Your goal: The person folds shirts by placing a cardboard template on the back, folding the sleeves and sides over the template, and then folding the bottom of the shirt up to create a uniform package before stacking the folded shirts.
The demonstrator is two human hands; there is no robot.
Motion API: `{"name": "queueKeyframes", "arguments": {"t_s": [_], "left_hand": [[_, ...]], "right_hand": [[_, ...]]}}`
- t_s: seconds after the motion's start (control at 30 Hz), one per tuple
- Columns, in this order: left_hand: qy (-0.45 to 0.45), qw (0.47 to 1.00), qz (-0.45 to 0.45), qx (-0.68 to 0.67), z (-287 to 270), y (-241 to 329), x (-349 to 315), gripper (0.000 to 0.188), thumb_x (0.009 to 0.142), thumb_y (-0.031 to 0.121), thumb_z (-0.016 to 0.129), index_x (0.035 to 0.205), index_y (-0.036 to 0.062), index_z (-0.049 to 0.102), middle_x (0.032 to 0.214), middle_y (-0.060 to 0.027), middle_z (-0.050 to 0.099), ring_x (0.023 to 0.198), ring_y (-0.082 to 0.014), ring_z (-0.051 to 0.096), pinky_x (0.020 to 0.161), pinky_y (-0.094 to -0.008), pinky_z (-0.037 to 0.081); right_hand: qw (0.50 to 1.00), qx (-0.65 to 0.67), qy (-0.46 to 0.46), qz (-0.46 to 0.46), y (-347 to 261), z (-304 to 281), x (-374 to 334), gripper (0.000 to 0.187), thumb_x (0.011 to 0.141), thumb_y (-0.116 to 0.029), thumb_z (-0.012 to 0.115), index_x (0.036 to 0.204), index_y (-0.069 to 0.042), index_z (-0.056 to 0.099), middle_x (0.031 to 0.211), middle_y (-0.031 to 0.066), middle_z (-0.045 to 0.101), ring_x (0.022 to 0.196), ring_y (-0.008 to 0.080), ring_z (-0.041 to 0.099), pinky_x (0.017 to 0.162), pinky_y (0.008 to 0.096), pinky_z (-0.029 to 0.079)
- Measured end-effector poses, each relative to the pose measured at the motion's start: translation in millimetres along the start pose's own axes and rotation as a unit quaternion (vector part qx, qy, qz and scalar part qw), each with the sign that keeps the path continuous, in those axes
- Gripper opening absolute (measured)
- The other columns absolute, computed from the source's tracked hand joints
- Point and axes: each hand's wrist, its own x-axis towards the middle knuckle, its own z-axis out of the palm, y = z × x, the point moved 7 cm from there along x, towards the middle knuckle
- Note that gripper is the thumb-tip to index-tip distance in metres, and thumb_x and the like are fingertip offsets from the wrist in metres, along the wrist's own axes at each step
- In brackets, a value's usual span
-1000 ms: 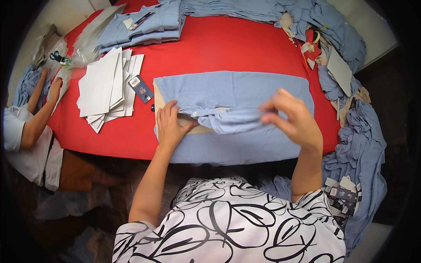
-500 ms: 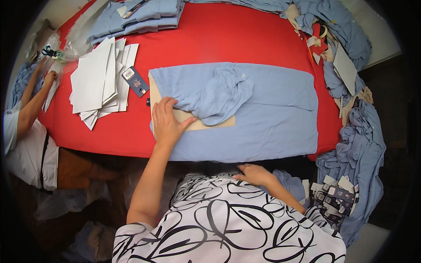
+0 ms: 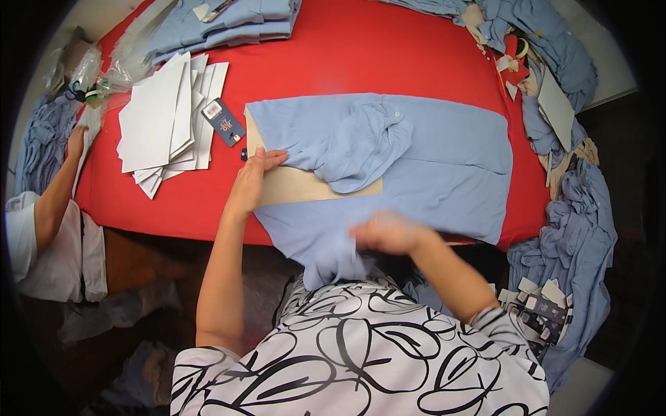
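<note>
A light blue shirt lies folded on the red table, with a bunched part on top. A flat beige card shows between its layers at the left. My left hand rests at the card's left edge, fingers stretched out over card and cloth. Near the table's front edge, my right hand is blurred by motion but closed on the shirt's near layer. That layer bunches beside the hand and hangs over the edge. A dark blue tag lies left of the shirt.
White cards lie in a loose stack at the left of the red table cover. Folded blue shirts are piled at the back. Crumpled blue garments drape down the right side, near several tags. Another person's arm reaches in at left.
My right hand has risen from below the table edge and taken the shirt's near layer, pulling it up and toward me. My left hand has flattened at the card. The other person's arm has shifted.
</note>
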Motion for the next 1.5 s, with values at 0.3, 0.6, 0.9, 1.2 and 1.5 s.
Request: {"name": "queueKeyframes", "arguments": {"t_s": [0.3,0.6,0.9,1.2,1.5], "left_hand": [[0.008,0.978,0.054,0.201,-7,20,1,0.038,0.084,0.017,0.071,0.114,-0.0055,0.063,0.119,-0.0198,0.063,0.108,-0.036,0.061,0.094,-0.0399,0.048],[0.236,0.879,0.17,0.378,35,48,16,0.026,0.085,0.003,0.063,0.108,-0.0082,0.059,0.125,-0.0208,0.055,0.113,-0.0405,0.054,0.095,-0.0422,0.046],[0.232,0.902,0.196,0.306,14,21,37,0.025,0.088,-0.005,0.051,0.113,-0.0058,0.053,0.122,-0.0187,0.054,0.108,-0.0391,0.057,0.089,-0.0437,0.049],[0.27,0.894,0.188,0.304,2,16,45,0.021,0.088,-0.006,0.053,0.109,-0.0036,0.053,0.118,-0.0167,0.055,0.103,-0.0381,0.058,0.088,-0.0414,0.049],[0.28,0.91,0.167,0.255,-2,27,45,0.016,0.086,-0.002,0.062,0.101,-0.0019,0.059,0.11,-0.0146,0.06,0.099,-0.0339,0.06,0.086,-0.0381,0.049]], "right_hand": [[0.92,0.189,0.252,-0.233,-46,-101,-12,0.042,0.105,-0.029,0.045,0.134,0.001,0.05,0.135,0.019,0.052,0.119,0.0302,0.056,0.101,0.0426,0.043],[0.556,-0.386,0.735,0.037,157,-100,-189,0.032,0.081,-0.005,0.059,0.114,-0.008,0.061,0.123,0.0133,0.056,0.116,0.0356,0.048,0.098,0.0468,0.036],[0.502,-0.405,0.764,0.003,102,-255,-242,0.012,0.091,-0.015,0.061,0.101,-0.01,0.065,0.106,0.0082,0.063,0.106,0.03,0.053,0.09,0.0453,0.039],[0.525,-0.398,0.751,0.051,127,-373,-165,0.016,0.092,-0.023,0.064,0.102,-0.012,0.062,0.098,0.0091,0.061,0.102,0.0318,0.055,0.085,0.047,0.041],[0.45,-0.433,0.781,0.007,73,-367,-144,0.017,0.093,-0.025,0.064,0.1,-0.01,0.064,0.102,0.0106,0.063,0.101,0.0321,0.056,0.087,0.046,0.042]]}}
